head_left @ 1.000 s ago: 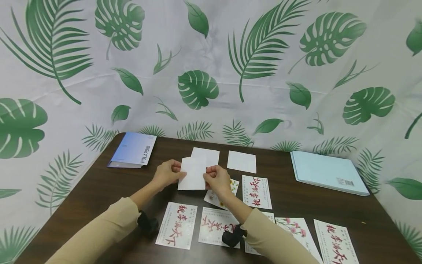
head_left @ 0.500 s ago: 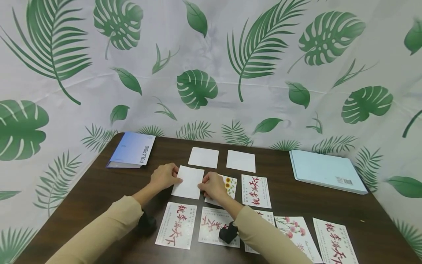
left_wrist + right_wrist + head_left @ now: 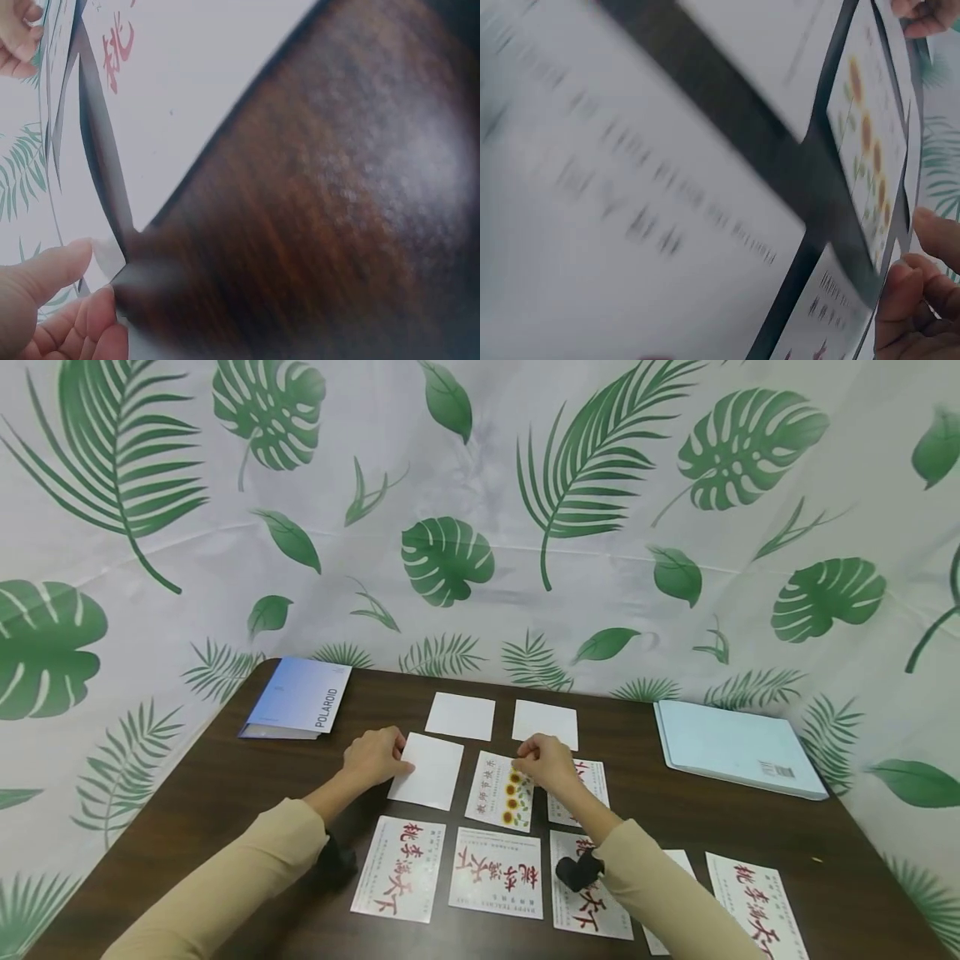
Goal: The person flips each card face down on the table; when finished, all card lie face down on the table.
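Note:
My left hand [image 3: 375,757] is at the left edge of a blank white card [image 3: 426,772] lying on the table. In the left wrist view its thumb and fingers pinch the card's corner [image 3: 109,256]. My right hand [image 3: 548,763] hovers at the right edge of a sunflower card [image 3: 498,795], its fingers loosely bent. In the right wrist view a gap shows between the thumb and forefinger, with nothing held. Partly hidden behind the right hand and forearm is a card with red characters [image 3: 592,781].
Two more blank white cards, one on the left [image 3: 461,717] and one on the right [image 3: 545,723], lie farther back. Several red-lettered cards [image 3: 399,868] form a nearer row. A blue POLAROID folder [image 3: 303,695] stands at the back left, a pale blue folder [image 3: 731,746] at the back right.
The white card came down and toward me from in front of the back card to the table's left side. My right hand let go and moved right, uncovering the sunflower card; my left stayed at the edge.

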`<state>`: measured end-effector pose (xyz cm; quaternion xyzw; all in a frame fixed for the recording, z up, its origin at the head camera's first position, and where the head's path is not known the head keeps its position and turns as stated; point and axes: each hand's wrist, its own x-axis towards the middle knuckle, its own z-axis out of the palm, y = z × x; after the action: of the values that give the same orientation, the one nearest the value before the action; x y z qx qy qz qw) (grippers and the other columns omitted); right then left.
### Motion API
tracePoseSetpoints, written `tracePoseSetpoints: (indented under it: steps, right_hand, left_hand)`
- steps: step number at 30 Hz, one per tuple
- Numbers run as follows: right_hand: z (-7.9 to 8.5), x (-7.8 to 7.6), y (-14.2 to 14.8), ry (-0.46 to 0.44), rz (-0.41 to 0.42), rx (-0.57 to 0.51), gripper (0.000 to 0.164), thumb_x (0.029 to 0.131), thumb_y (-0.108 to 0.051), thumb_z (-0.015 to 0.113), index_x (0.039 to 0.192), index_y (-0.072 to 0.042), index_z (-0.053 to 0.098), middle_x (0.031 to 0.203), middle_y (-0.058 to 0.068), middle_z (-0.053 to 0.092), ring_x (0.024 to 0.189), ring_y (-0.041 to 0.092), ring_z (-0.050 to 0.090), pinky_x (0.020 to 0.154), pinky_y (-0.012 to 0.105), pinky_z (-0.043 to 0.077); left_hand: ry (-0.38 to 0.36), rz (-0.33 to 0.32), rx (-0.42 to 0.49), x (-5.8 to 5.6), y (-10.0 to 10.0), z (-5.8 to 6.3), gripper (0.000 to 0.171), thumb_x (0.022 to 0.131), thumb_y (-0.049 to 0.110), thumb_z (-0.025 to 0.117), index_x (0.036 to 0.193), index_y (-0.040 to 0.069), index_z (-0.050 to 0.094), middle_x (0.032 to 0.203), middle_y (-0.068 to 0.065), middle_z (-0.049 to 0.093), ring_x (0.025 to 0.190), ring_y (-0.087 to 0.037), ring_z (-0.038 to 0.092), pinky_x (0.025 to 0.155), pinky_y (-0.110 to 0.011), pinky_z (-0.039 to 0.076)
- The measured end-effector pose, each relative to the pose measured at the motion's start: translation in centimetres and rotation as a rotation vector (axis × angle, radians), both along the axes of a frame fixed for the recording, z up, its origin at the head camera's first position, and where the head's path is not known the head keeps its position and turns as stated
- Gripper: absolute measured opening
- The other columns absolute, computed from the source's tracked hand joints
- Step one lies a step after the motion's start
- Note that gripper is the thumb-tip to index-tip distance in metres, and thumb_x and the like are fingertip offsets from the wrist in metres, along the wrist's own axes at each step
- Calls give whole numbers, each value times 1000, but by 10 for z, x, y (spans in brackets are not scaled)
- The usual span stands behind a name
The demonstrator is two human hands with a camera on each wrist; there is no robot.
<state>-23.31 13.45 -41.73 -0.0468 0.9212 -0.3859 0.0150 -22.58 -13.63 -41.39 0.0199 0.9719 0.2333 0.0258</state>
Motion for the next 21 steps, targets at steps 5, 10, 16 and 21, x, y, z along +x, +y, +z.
tracePoseSetpoints:
  steps: [5, 10, 16, 21]
  right_hand:
    - [-2, 1, 21, -35, 40, 88, 26, 75, -8, 76, 95, 2, 61, 76, 5, 53, 67, 15, 46, 58, 26, 38]
    - [-3, 0, 24, -50, 98, 175, 31, 73, -9, 78, 95, 1, 58, 80, 8, 53, 70, 18, 45, 60, 28, 38]
    - [-3, -7, 25, -46, 129, 216, 31, 73, -10, 79, 88, -2, 52, 77, 7, 52, 68, 18, 46, 58, 28, 37]
    - [-7, -12, 25, -24, 123, 178, 29, 74, -7, 77, 85, -6, 50, 71, 3, 50, 64, 16, 45, 57, 26, 36]
  left_hand:
    - [-9, -1, 3, 0, 0, 0, 29, 73, 23, 80, 90, 9, 60, 75, 2, 59, 67, -18, 53, 58, -34, 41]
    - [-15, -13, 16, -1, 0, 0, 29, 74, 22, 79, 91, 9, 60, 76, 2, 60, 67, -17, 53, 58, -33, 41]
    - [23, -9, 79, -3, -1, 2, 27, 78, 23, 75, 95, 6, 63, 79, -1, 63, 66, -15, 54, 57, -30, 42]
    - [75, -62, 229, -8, 16, 7, 26, 81, 18, 72, 99, 1, 65, 82, -5, 65, 68, -15, 56, 57, -26, 44]
